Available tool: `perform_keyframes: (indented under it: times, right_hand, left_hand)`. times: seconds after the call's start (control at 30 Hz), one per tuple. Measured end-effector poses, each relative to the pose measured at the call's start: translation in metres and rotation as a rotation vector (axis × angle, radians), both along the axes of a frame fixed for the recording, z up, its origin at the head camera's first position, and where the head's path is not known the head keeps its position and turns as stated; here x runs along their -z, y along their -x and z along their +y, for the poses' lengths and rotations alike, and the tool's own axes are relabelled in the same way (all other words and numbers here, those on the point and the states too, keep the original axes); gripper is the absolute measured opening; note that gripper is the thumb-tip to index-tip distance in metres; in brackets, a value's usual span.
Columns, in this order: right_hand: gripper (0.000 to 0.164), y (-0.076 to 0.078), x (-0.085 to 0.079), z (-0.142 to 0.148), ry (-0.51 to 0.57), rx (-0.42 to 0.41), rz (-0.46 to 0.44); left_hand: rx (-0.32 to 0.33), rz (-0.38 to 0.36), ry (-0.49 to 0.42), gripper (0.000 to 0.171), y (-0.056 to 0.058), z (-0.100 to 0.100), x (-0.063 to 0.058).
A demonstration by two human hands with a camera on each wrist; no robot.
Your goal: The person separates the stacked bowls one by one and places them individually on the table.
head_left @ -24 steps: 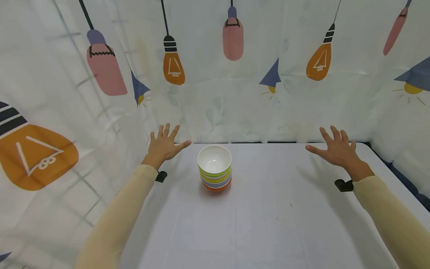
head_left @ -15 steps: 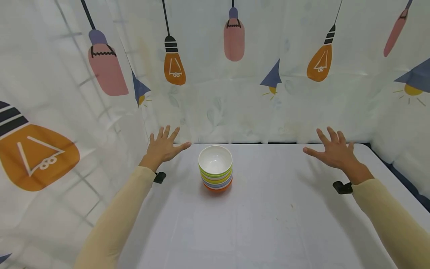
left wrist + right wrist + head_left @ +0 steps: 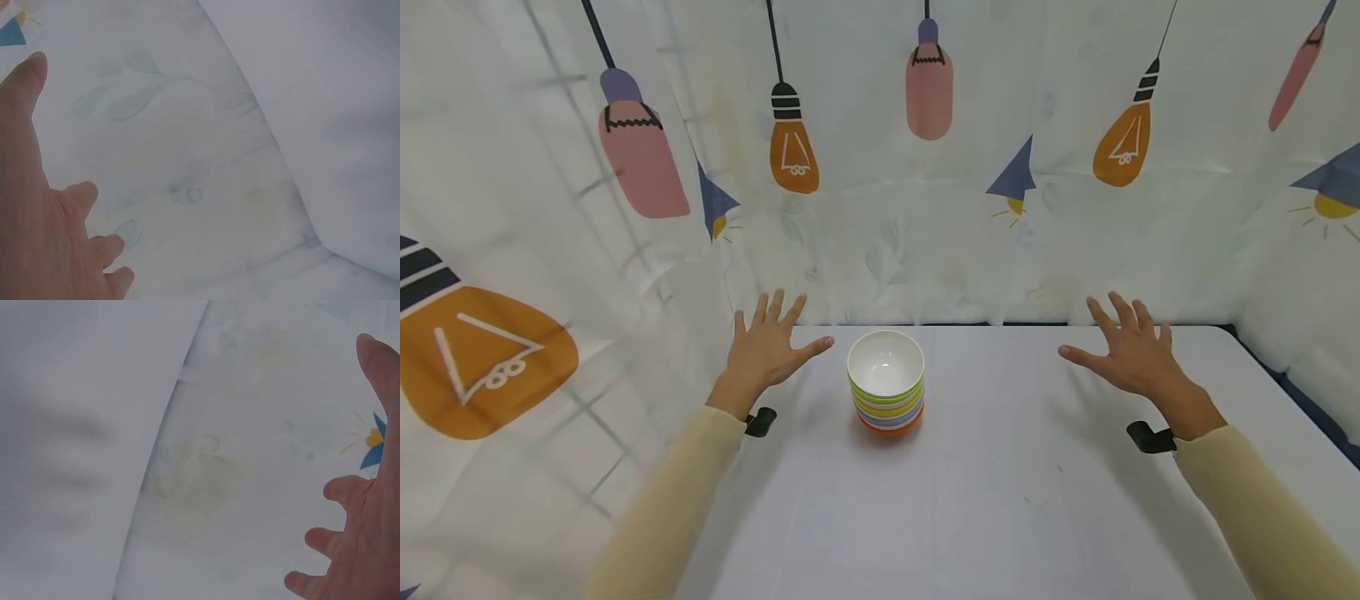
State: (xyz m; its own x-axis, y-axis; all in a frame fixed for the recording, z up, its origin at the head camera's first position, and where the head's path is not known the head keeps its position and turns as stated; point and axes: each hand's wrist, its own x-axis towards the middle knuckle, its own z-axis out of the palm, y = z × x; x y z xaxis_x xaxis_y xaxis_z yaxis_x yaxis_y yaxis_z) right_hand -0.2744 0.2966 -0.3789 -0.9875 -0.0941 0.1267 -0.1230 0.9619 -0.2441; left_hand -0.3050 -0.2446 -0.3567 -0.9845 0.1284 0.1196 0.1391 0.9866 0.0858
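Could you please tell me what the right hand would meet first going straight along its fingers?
The right hand would probably meet the lamp-print curtain first, though its distance is unclear.

Head view forward-down over table (image 3: pixel 955 517)

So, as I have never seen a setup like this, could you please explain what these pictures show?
There is no machine at work here, just a person's bare left hand and right hand. The wide picture comes from a camera worn on the head, looking forward and down. The smaller ones come from the wrist cameras, one for each hand. On the white table stands a stack of bowls with coloured outsides, nearer to the left hand. Behind is a pale sheet printed with lamps. Both hands are spread, and neither holds anything.
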Motion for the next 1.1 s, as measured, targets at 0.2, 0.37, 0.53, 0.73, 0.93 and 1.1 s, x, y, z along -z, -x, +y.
perform_keyframes:
  times: [0.2, 0.37, 0.53, 0.73, 0.93, 1.1]
  right_hand:
    - [0.106, -0.011, 0.003, -0.027, 0.017, -0.043, -0.006]
    - [0.099, -0.02, 0.01, -0.054, 0.07, -0.107, 0.029]
    - [0.093, -0.026, 0.018, -0.08, 0.204, -0.188, 0.023]
    - [0.08, -0.026, 0.028, -0.113, 0.434, -0.293, 0.007]
    - [0.068, -0.021, 0.035, -0.14, 0.608, -0.402, 0.052]
    - [0.067, -0.017, 0.037, -0.159, 0.673, -0.434, 0.016]
  left_hand:
    - [0.016, 0.02, -0.065, 0.103, -0.019, 0.01, 0.011]
    - [0.128, -0.019, -0.292, 0.09, -0.032, 0.018, 0.019]
    - [0.239, -0.086, -0.583, 0.071, -0.039, 0.025, 0.03]
    - [0.385, -0.165, -0.814, 0.073, -0.034, 0.03, 0.051]
    - [0.447, -0.313, -0.912, 0.102, -0.028, 0.043, 0.074]
    - [0.451, -0.334, -0.914, 0.117, -0.025, 0.053, 0.095]
